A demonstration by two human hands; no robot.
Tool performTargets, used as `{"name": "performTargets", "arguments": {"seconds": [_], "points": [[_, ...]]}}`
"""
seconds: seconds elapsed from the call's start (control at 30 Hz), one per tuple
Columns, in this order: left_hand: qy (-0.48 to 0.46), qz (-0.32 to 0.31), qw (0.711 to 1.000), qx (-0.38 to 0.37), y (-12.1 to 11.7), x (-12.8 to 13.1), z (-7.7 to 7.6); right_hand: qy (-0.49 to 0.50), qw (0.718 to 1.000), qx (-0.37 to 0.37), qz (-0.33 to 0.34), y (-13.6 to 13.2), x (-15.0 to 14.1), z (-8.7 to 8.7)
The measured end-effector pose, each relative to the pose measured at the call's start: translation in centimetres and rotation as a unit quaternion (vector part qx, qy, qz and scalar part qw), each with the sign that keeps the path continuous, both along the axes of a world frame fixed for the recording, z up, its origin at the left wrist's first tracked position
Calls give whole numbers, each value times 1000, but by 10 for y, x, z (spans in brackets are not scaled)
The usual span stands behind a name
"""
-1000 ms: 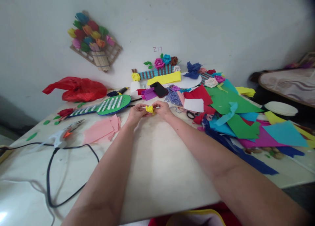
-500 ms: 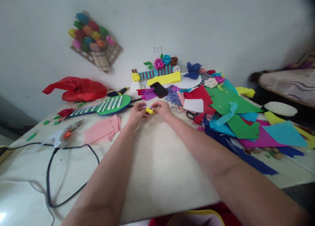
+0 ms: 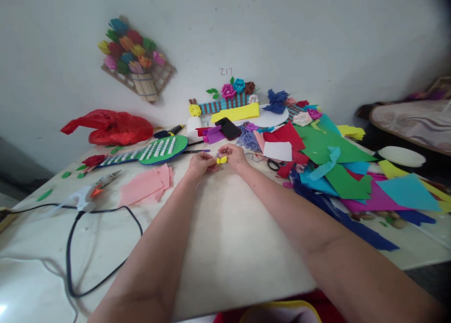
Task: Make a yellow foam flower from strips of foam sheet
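A small crumpled piece of yellow crepe paper (image 3: 221, 160) is between my hands, a little above the table. My right hand (image 3: 234, 157) pinches it from the right with bent fingers. My left hand (image 3: 202, 164) is closed, thumb and fingertips together at the paper's left edge; what lies between those fingertips is too small to make out. A trace of greyish purple, perhaps yarn, shows just above the paper. Behind my hands lie a black phone (image 3: 229, 128) and a tangle of purple-grey yarn (image 3: 248, 139).
Pink paper sheets (image 3: 146, 186) and a corded glue gun (image 3: 84, 198) lie left, near a green guitar-shaped piece (image 3: 164, 150). Scissors (image 3: 273, 165) and many coloured sheets, one green (image 3: 331, 144), cover the right. A red plastic bag (image 3: 120, 128) sits at the back left.
The yellow paper has shifted slightly right, with my right hand keeping hold of it. My left hand's fingers let go, spread a little, then closed together again beside it.
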State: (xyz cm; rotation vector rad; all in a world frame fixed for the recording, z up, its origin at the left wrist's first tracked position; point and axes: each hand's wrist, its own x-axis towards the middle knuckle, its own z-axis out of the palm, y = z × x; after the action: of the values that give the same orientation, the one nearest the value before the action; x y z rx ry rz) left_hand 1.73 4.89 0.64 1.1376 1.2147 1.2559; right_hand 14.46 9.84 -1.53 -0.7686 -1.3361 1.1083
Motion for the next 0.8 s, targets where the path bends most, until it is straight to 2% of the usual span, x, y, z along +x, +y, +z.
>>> {"name": "performTargets", "arguments": {"seconds": [0.1, 0.33, 0.5, 0.8], "points": [[-17, -35, 999, -15, 0, 0, 0, -6, 1000, 0, -3, -1, 0, 0], [-58, -48, 997, -9, 2, 0, -3, -9, 998, -57, -15, -5, 2, 5], [-50, -52, 997, -6, 1, 0, -2, 5, 998, -65, 0, -5, 4, 6], [-42, -87, 995, 19, 2, 3, -5, 36, 997, -53, 49, 2, 8, -1]]}}
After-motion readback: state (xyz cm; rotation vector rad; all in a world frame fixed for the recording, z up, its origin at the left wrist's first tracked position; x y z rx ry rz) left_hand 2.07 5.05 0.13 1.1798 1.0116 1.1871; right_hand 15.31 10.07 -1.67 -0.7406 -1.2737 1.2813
